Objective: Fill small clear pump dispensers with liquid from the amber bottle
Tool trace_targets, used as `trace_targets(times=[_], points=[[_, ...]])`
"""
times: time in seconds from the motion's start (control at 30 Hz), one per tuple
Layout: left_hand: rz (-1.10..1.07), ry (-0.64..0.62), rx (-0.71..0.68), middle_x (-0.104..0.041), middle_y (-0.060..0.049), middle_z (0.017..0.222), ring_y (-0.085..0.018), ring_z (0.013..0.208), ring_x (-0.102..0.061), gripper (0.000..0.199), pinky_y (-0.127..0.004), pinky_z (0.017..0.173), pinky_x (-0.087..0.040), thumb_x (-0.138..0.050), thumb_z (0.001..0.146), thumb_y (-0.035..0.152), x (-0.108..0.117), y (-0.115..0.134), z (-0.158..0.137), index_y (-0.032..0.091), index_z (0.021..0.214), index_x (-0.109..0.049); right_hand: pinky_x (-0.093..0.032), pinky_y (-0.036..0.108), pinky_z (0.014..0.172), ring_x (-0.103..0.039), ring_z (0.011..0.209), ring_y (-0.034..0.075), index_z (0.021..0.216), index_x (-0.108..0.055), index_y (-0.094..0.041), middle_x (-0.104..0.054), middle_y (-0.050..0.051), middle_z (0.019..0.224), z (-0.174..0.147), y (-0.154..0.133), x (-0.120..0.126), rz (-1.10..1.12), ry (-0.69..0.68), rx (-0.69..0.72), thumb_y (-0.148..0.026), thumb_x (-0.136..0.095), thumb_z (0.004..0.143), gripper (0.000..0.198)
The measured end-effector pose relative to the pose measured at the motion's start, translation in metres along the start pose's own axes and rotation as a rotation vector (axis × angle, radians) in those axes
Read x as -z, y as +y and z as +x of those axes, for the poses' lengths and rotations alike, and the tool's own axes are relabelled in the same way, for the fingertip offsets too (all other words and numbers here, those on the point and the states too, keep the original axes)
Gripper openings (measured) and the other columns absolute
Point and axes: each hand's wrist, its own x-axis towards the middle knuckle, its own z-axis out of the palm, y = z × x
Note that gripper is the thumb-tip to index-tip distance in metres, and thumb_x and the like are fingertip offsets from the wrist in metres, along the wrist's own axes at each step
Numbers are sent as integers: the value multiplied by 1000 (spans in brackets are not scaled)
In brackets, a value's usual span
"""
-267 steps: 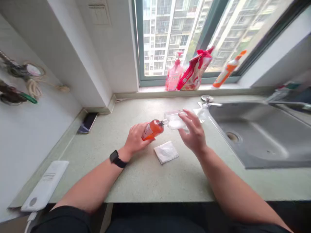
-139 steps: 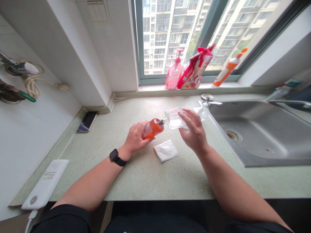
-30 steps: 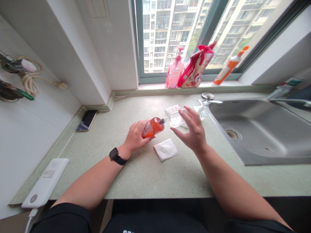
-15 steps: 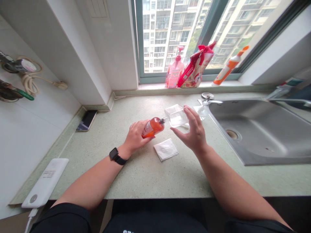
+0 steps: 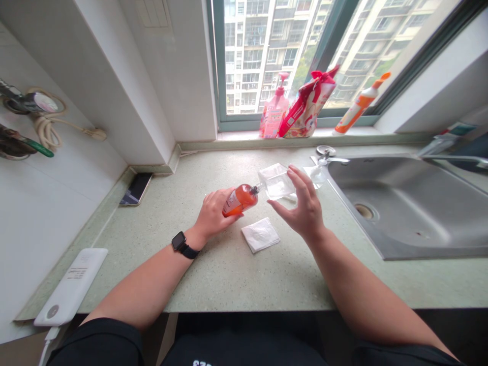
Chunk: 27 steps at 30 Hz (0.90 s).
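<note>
Wrapped round a bottle of orange-red liquid point(image 5: 244, 199) is my left hand point(image 5: 214, 213); the bottle is tilted, its neck pointing up and to the right. My right hand point(image 5: 305, 206) grips a clear, square-sided empty-looking bottle point(image 5: 279, 184) between thumb and fingers. This clear bottle lies tilted too, and its neck meets the neck of the orange-red one. I cannot tell whether any liquid passes between them. Below both on the counter lies a folded white tissue point(image 5: 261, 235). Something white, partly hidden, rests behind the clear bottle.
A steel sink point(image 5: 371, 249) with a faucet is on the right. On the windowsill stand a pink pump bottle point(image 5: 274, 114), a red bag point(image 5: 305, 107) and an orange-white bottle point(image 5: 356, 111). A phone point(image 5: 136, 189) and a white power bank point(image 5: 72, 287) lie on the left of the counter point(image 5: 213, 277).
</note>
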Motion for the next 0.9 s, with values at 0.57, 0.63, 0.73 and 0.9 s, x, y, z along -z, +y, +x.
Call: trace_targets(times=[0.57,0.63,0.73,0.9], points=[[5,-9,16,-69,-15,148,-36,134,-67,76,-54,115,-50,-79,95,60,0,0,0,26,158,-53,-55,66,122,-60,149,41,174,-33,-32,-57,17,165,-1,1,-1,-15,6,4,-42,-84,94,95],[4,-8,19,-70,-15,146,-36,132,-67,76,-54,114,-50,-79,95,60,0,0,0,26,158,-53,-55,65,122,-61,149,41,174,-33,-33,-57,16,165,-1,2,-1,-10,9,5,-40,-85,94,96],[3,-9,17,-70,-15,145,-36,132,-67,75,-54,113,-50,-78,96,60,0,0,0,26,157,-53,-55,65,122,-60,149,41,175,-32,-34,-56,16,166,-2,1,-1,-16,-2,-5,-40,-85,94,97],[16,-12,22,-70,-15,147,-35,133,-67,75,-54,113,-51,-78,95,61,1,1,0,27,158,-53,-55,68,122,-59,151,42,175,-29,-35,-54,15,169,-2,1,0,-39,-30,-17,-42,-83,95,97]])
